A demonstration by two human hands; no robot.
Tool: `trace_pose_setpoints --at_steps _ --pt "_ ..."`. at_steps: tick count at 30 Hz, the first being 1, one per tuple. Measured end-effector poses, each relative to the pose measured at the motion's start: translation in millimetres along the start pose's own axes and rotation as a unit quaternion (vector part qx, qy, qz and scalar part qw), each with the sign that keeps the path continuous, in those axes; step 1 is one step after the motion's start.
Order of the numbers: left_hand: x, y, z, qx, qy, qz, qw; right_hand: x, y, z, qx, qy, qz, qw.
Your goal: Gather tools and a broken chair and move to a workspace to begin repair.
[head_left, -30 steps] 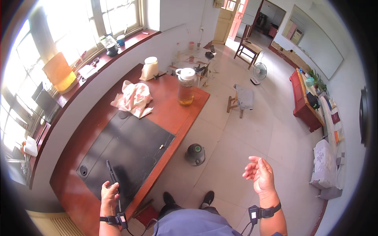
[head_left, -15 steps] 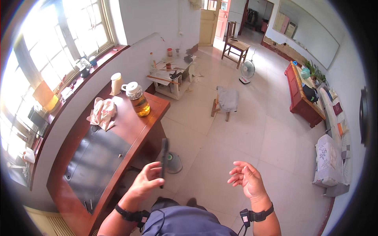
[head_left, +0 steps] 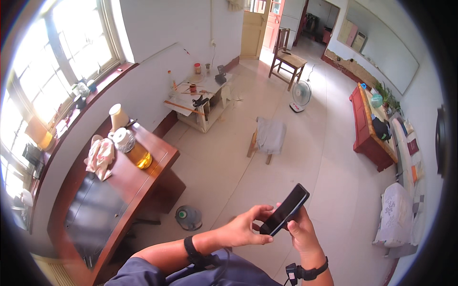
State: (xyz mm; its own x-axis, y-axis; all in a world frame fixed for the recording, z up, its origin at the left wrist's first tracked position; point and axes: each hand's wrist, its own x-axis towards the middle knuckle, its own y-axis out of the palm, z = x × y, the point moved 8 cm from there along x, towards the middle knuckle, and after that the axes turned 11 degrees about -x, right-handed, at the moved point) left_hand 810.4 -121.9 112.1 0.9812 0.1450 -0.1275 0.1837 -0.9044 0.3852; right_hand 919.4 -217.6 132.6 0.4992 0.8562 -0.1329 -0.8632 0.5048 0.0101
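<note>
A smartphone (head_left: 285, 209) with a dark screen is tilted in front of me between both hands, one end pointing up and to the right. My left hand (head_left: 248, 226) pinches its lower left end between thumb and fingers. Against its right side, my right hand (head_left: 305, 232) is curled with the thumb raised along the edge; the fingers go behind the phone and are partly hidden. Both wrists wear dark straps, and a small box with a cable shows on the right one.
At left, a wooden desk (head_left: 157, 164) carries a jug of amber liquid (head_left: 136, 150), a crumpled cloth (head_left: 100, 157) and a pale cup (head_left: 118, 117). A plastic bottle (head_left: 188, 218) stands on the floor beside it. Ahead are a cloth-draped stool (head_left: 271, 135), a fan (head_left: 301, 94) and a chair (head_left: 288, 59).
My left hand has carried the phone rightward to my right hand, which now touches it too. The phone has turned from edge-on to showing its screen. My view has shifted right.
</note>
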Motion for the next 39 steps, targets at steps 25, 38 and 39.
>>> trace_pose_setpoints --at_steps 25,38,39 --pt "412 -235 -141 -0.079 0.033 -0.239 0.967 458 -254 84 -0.027 0.017 0.043 0.999" --pt "503 -514 -141 -0.057 0.018 -0.559 0.827 678 -278 61 -0.013 0.103 0.093 0.990" --pt "509 -543 -137 -0.068 -0.001 -0.585 0.808 698 -277 58 -0.016 0.108 0.092 0.990"
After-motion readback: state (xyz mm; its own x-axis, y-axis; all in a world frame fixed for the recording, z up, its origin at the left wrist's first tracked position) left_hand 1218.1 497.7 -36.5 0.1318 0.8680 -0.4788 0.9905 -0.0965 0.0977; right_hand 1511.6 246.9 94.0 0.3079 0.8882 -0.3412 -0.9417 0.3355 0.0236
